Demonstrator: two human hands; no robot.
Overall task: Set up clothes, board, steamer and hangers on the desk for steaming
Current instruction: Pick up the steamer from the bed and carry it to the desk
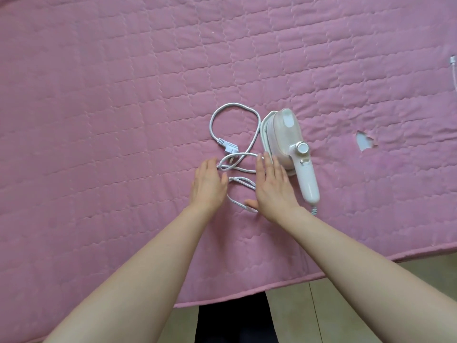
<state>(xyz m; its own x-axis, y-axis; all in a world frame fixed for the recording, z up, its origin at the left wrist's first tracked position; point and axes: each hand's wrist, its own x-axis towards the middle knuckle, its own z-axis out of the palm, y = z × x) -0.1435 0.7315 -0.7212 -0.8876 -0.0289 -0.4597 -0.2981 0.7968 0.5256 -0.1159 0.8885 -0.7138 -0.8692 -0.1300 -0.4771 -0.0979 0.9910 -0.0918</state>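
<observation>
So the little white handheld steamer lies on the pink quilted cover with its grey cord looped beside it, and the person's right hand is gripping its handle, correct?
Not quite. The head view shows the right hand open and flat beside the white handheld steamer, not gripping its handle. The rest holds: the steamer lies on the pink quilted cover, its grey cord looped beside it.
</observation>
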